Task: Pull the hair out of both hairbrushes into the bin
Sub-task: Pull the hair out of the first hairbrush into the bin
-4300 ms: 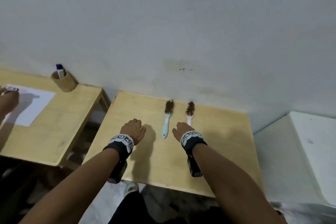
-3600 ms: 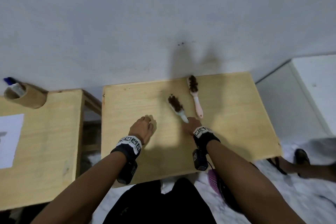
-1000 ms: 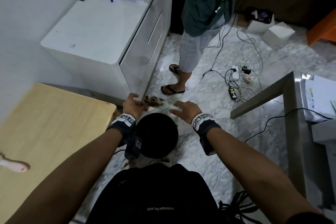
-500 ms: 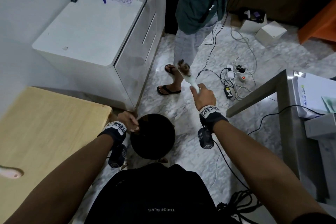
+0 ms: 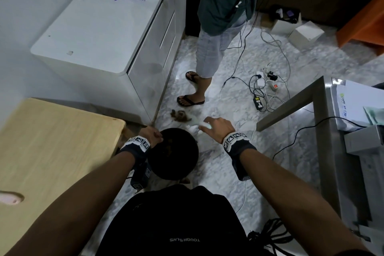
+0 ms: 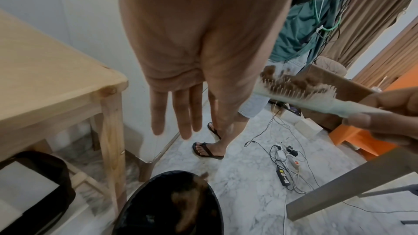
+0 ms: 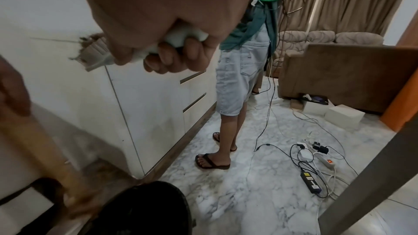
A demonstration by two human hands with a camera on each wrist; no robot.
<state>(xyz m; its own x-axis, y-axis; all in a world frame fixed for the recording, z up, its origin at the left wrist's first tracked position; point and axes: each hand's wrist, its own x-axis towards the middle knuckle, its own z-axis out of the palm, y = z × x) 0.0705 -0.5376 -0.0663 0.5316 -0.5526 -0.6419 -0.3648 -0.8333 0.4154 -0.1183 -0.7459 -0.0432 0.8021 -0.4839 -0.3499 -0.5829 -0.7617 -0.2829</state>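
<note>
Hair (image 6: 294, 85) is seen matted in brown tufts among the bristles of a pale green hairbrush (image 6: 300, 94), whose handle is wrapped by the curled fingers and thumb of the right hand (image 5: 216, 129). In the right wrist view the handle is shown gripped in a fist (image 7: 172, 49), with the bristled head (image 7: 95, 54) pointing out to the person's left. In the head view the brush head (image 5: 180, 116) is held above the marble floor (image 5: 218, 164), just beyond the far rim of the black bin (image 5: 191, 151).

The left hand (image 5: 150, 134) is held over the near-left edge of the bin, with the forearm stretched forward from the body. In the left wrist view its fingers (image 6: 183, 113) are seen straight and close together, pointing downward, and nothing is held in them. Beneath them a brown clump of hair (image 6: 190, 197) is seen blurred at the mouth of the bin (image 6: 167, 208).

The second hairbrush is seen only as the tip of a pink handle (image 5: 10, 198), lying at the left edge of the wooden table (image 5: 52, 141), well apart from both hands; its head is out of view.

A white cabinet (image 5: 99, 33) stands beyond the table. Another person in sandals (image 5: 191, 101) is seen standing beside it, near a tangle of cables and a power strip (image 5: 272, 87).
</note>
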